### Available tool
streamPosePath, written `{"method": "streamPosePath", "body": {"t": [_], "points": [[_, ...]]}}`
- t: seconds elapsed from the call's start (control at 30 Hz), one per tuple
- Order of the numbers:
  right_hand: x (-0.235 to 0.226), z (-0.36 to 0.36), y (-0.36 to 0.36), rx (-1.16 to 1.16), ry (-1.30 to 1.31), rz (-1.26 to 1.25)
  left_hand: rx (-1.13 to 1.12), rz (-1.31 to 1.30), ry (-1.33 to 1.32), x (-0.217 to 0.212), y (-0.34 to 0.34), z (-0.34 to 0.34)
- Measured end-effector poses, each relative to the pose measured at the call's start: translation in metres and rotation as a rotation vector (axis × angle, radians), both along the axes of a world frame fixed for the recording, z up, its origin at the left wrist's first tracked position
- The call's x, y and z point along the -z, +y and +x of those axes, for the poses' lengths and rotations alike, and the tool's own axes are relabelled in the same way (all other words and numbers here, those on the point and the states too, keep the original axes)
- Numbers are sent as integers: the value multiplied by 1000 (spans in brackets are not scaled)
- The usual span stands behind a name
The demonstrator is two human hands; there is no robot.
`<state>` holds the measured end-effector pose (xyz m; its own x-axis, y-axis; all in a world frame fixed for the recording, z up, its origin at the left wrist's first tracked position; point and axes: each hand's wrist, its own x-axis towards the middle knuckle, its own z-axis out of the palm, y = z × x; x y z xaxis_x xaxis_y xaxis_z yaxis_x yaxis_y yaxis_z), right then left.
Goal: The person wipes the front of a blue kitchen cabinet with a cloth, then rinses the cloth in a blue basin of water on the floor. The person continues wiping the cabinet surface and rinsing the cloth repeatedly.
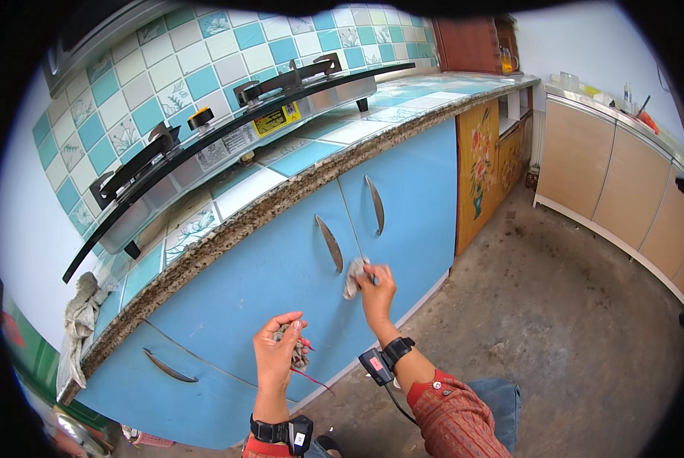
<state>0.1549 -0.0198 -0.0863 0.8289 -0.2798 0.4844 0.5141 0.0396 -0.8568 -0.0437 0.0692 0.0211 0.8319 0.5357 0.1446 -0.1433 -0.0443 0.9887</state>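
My right hand (pixel 378 291) is closed on a crumpled grey-white rag (pixel 355 276), which lies against the blue cabinet doors (pixel 414 183) near the seam between them. Just above the rag is the lower end of a curved metal door handle (pixel 329 244); a second handle (pixel 375 204) is to its right. Lower and to the left, my left hand (pixel 274 347) grips a small brown-patterned bundle (pixel 299 354) in front of the same cabinet. Red strands (pixel 311 378) hang out of it, and my fingers hide part of it. I cannot tell what kind of thing the bundle is.
A gas stove (pixel 227 137) stands on the tiled counter (pixel 311 156), whose speckled stone edge (pixel 227 221) juts above the doors. Another cloth (pixel 82 320) drapes over the left corner. Beige cabinets (pixel 586 145) stand at right, across the concrete floor (pixel 540 305).
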Motion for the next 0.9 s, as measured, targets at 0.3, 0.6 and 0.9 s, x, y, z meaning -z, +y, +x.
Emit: {"method": "streamPosePath", "body": {"t": [0.3,0.6,0.9], "points": [[-22,-9,-3,-24,-210,-39,11,-8,18,3,-2,2],[-38,-5,-5,0,-437,-136,27,59,44,3,-3,2],[-29,9,3,-23,-389,-67,27,39,45,3,-4,2]]}}
